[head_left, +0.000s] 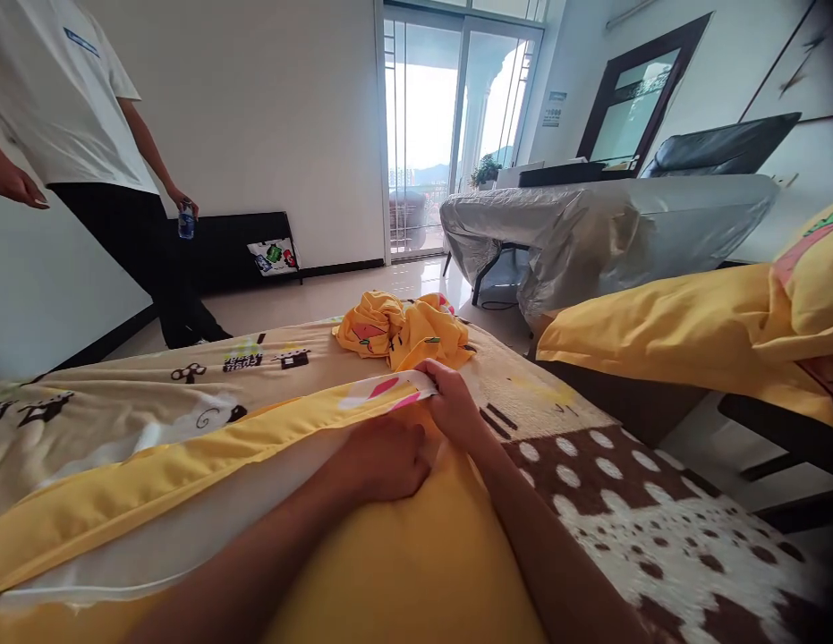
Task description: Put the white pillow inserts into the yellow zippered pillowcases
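Observation:
A yellow pillowcase point(403, 572) lies before me, gaping along one long side, with a white pillow point(208, 505) showing inside. The fingers of my right hand point(449, 402) pinch the far corner of its opening, where the cloth is white with pink patches. Just left of it, my left hand point(389, 456) is closed in a fist inside the opening, by the corner; what its fingers hold is hidden. A crumpled yellow printed cloth point(403, 326) rests on the bed beyond both hands.
Under the pillowcase is a bed with a beige and brown patterned blanket point(604, 474). A yellow pillow point(658, 322) lies on dark furniture to the right. Plastic sheeting point(583, 224) covers furniture behind. At left stands a person point(80, 116) holding a bottle point(186, 220).

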`<state>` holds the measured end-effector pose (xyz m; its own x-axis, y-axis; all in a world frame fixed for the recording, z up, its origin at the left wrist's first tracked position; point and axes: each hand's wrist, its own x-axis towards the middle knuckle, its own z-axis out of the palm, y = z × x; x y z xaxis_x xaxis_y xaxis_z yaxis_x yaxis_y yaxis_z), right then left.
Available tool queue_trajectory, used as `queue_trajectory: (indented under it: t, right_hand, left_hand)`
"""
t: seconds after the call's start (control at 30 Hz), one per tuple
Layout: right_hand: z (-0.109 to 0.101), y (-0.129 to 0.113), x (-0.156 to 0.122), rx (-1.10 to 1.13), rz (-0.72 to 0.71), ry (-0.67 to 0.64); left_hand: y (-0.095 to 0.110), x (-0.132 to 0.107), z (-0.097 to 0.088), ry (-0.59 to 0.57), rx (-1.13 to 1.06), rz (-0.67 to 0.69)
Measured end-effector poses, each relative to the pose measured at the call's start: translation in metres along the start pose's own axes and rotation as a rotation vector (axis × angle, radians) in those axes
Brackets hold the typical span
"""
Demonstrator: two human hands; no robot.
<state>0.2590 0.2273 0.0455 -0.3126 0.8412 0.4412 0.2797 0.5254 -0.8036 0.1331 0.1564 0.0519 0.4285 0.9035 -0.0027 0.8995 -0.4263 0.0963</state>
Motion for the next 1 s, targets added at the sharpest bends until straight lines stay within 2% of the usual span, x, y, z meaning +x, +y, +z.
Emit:
queue_trajectory:
  t: [0.13,0.2,0.27,0.33,0.37,0.53,0.67,0.8,0.9,1.0]
  right_hand:
    - [-0.006,-0.002,0.0,0.203,-0.014,-0.082]
    - [-0.012,-0.006,-0.001,0.183,-0.02,-0.144]
    - [-0.019,-0.008,-0.002,0.115,-0.046,-0.225]
    - [-0.023,-0.008,-0.003,-0.008,-0.083,-0.264]
    - [-0.024,-0.007,-0.003,-0.091,-0.097,-0.24]
    - [-0.014,-0.006,-0.004,-0.509,-0.025,0.009]
    - [-0.008,-0.009,-0.006,-0.651,-0.021,0.126]
    - [-0.003,-0.005,-0.005,-0.406,-0.045,0.156]
    - [0.0,-0.002,-0.003,-0.194,-0.046,0.158]
    - [0.001,-0.002,-0.002,-0.1,-0.06,0.183]
  left_hand:
    - [-0.001,0.0,0.003,0.142,-0.097,-0.029]
    - [-0.001,0.0,0.005,0.267,-0.143,-0.06]
    - [-0.002,0.002,0.007,0.323,-0.182,-0.073]
    - [-0.003,0.004,0.008,0.282,-0.213,-0.066]
    - [-0.004,0.006,0.009,0.253,-0.224,-0.058]
    - [-0.006,0.012,0.009,0.136,-0.27,-0.006]
    - [-0.008,0.013,0.006,0.018,-0.307,-0.012]
    - [-0.01,0.012,0.007,0.015,-0.276,0.041]
    - [-0.011,0.01,0.008,0.091,-0.256,0.084]
    - [-0.011,0.008,0.008,0.141,-0.257,0.099]
